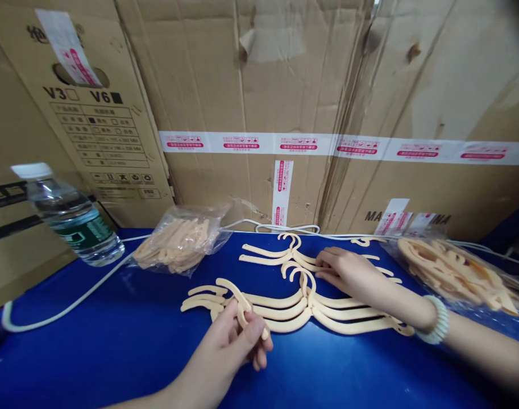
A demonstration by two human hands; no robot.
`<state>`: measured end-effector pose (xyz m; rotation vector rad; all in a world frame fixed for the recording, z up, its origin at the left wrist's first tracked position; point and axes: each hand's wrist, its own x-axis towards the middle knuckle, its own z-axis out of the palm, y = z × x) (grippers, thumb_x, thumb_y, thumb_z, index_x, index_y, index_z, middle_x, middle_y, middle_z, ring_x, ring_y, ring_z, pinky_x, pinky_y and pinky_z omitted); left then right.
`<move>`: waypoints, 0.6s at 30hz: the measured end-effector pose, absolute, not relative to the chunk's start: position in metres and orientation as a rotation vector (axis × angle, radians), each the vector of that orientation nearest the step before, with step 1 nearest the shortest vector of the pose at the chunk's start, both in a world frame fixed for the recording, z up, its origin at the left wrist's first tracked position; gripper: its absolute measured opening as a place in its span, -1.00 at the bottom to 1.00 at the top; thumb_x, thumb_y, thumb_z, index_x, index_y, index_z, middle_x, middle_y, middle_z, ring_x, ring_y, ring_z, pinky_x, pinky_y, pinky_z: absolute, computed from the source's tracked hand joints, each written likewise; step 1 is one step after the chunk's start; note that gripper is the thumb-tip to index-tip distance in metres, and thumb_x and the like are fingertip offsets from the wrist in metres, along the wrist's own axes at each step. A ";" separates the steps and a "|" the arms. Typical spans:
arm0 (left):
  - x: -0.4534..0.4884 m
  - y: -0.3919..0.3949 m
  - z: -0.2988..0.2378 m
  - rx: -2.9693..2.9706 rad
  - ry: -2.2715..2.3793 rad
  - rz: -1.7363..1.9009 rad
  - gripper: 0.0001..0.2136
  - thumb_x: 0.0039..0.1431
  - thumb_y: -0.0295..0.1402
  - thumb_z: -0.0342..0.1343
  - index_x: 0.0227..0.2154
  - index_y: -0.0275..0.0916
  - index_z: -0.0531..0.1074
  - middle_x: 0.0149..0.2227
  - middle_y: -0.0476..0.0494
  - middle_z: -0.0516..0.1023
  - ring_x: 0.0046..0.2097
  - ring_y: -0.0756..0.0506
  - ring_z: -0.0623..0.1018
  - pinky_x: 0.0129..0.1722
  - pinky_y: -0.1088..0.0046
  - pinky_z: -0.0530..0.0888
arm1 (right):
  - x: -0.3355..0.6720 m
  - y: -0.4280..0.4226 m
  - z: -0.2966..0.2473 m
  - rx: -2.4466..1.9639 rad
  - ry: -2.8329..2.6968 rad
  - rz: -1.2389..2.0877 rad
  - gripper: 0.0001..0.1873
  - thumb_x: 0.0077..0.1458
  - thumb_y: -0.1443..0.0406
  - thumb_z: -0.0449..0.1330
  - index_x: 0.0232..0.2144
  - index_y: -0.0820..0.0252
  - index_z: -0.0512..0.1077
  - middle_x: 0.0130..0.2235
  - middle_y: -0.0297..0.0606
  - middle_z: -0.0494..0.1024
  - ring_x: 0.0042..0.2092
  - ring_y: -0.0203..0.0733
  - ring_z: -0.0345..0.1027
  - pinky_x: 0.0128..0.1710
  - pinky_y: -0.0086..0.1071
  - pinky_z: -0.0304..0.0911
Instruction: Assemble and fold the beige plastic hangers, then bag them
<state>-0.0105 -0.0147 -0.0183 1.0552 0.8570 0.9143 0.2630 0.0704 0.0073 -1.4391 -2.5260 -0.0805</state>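
Observation:
My left hand (237,341) is closed around a small curved beige hanger piece (237,293), its upper end sticking up past the fingers. Just beyond it, several beige plastic clothes hangers (285,325) lie nested in a row, hooks pointing away from me. Farther back are more hanger parts (268,260) with slim arms and hooks. My right hand (342,272) reaches over the row from the right, fingers curled down onto the arm of a back hanger (305,260). Its fingertips are partly hidden. A pale coiled band circles the right wrist.
A clear bag of beige pieces (180,241) lies at back left, another bag (459,272) at right. A water bottle (74,218) leans at far left. A white cable (71,311) crosses the blue tabletop (127,352). Cardboard boxes (250,96) wall off the back.

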 end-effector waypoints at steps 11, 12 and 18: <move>-0.019 -0.008 0.023 1.004 0.899 1.141 -0.61 -0.08 -0.12 0.37 -0.36 -0.25 0.34 -0.50 0.00 0.50 -0.45 0.03 0.45 -0.44 0.52 0.35 | 0.269 0.055 0.052 -1.276 -2.285 0.003 -0.86 0.23 0.23 0.04 -0.37 0.14 0.25 -0.40 -0.27 0.50 -0.41 -0.22 0.39 -0.43 -0.40 0.25; -0.020 -0.008 0.023 0.997 0.898 1.142 -0.62 -0.08 -0.14 0.37 -0.36 -0.26 0.35 -0.49 -0.01 0.51 -0.45 0.02 0.46 -0.42 0.52 0.36 | 0.271 0.049 0.057 -1.248 -2.256 0.012 -0.85 0.23 0.21 0.05 -0.37 0.14 0.25 -0.40 -0.27 0.50 -0.40 -0.22 0.40 -0.43 -0.40 0.27; -0.034 -0.009 0.007 0.892 0.943 1.129 -0.68 -0.09 -0.25 0.41 -0.38 -0.32 0.44 -0.45 -0.09 0.56 -0.44 0.04 0.46 -0.38 0.55 0.40 | 0.277 0.004 0.054 -1.145 -2.177 -0.050 -0.80 0.22 0.21 0.08 -0.15 0.13 0.40 -0.29 -0.23 0.56 -0.33 -0.19 0.48 -0.39 -0.43 0.39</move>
